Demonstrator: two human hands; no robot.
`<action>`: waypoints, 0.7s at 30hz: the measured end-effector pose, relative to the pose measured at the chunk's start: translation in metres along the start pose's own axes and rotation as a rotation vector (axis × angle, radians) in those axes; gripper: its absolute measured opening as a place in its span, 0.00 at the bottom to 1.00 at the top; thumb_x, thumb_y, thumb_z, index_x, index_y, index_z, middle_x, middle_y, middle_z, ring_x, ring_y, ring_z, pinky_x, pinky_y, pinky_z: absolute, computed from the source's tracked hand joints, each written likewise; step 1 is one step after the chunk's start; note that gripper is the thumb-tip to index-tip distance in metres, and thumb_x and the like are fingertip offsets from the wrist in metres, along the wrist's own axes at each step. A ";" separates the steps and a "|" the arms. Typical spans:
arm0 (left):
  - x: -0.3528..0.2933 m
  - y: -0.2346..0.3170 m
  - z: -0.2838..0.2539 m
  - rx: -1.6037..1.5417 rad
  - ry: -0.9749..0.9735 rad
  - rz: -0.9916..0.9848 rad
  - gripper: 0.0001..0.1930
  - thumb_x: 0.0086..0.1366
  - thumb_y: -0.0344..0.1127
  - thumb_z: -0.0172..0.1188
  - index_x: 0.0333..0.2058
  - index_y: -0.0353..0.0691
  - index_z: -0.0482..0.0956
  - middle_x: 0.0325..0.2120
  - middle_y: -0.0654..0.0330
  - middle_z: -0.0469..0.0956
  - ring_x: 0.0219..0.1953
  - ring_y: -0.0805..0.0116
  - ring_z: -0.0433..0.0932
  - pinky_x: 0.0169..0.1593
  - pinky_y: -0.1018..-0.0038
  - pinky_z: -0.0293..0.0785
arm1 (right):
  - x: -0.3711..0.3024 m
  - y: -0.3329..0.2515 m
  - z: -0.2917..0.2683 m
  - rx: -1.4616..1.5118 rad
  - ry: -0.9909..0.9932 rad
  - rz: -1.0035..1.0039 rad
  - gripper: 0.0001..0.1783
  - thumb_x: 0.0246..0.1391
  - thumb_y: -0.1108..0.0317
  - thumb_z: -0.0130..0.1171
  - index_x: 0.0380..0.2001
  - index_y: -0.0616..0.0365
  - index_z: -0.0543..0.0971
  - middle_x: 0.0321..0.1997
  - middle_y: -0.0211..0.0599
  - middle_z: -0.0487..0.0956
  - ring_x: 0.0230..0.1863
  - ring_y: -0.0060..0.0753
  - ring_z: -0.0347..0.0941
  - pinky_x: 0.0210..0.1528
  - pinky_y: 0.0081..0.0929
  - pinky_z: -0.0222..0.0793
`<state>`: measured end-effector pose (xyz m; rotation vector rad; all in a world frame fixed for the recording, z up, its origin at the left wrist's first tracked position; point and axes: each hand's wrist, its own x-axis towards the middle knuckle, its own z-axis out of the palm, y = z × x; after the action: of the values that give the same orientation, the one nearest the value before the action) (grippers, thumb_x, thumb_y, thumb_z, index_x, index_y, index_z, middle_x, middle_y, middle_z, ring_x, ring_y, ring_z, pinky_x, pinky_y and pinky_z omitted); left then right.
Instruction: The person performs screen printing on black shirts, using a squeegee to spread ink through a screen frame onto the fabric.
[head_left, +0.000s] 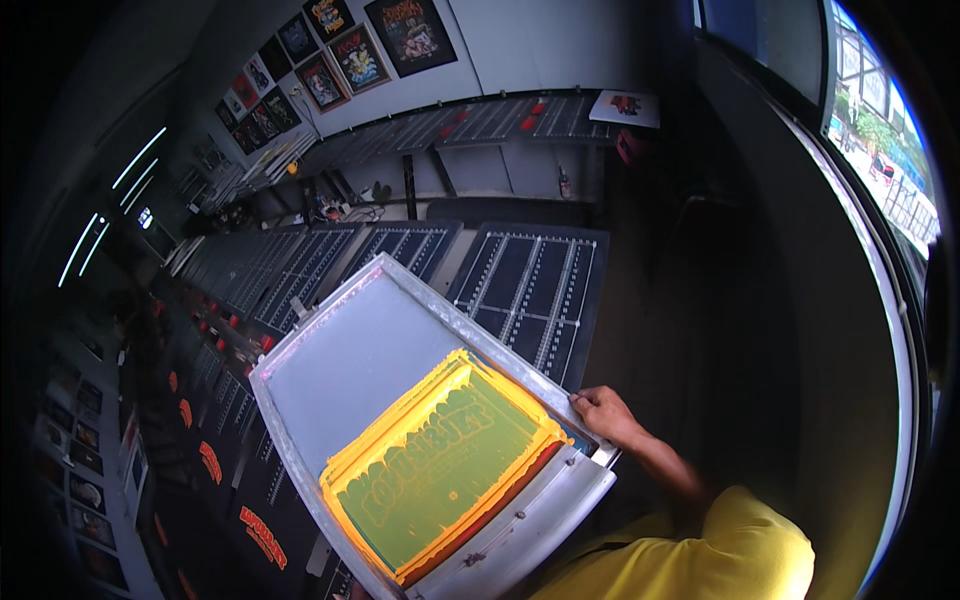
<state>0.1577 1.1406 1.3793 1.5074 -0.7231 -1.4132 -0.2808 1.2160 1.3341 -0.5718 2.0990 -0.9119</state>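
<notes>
A screen-printing frame (330,310) with a metal rim fills the middle of the view, tilted in front of me. Yellow-orange ink (455,382) borders a green stencil area (440,475) with lettering on its mesh, and the upper part of the mesh is plain grey. My right hand (605,412) is closed on the frame's right edge, near its lower right corner. Along the near side lies a broad grey bar (520,530) with small fastenings and a dark red strip beside it. My left hand cannot be made out; the frame's lower left side runs off the picture's bottom edge.
Dark printing boards (525,290) with white grid marks stand in a row beyond the frame. More boards at left carry dark shirts with orange-red prints (262,537). A long bench (470,125) lines the far wall under framed posters (410,35). A window (885,130) is at right.
</notes>
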 end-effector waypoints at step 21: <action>0.142 -0.115 -0.014 0.025 0.160 0.083 0.34 0.66 0.58 0.40 0.58 0.32 0.61 0.57 0.50 0.63 0.59 0.57 0.61 0.62 0.64 0.53 | 0.119 0.050 0.135 -0.043 0.017 -0.122 0.20 0.56 0.56 0.49 0.41 0.60 0.79 0.37 0.56 0.79 0.43 0.49 0.76 0.48 0.33 0.68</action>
<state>0.1757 1.0648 1.2137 1.5723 -0.6981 -1.2110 -0.2516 1.1158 1.1791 -0.7229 2.1225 -0.9442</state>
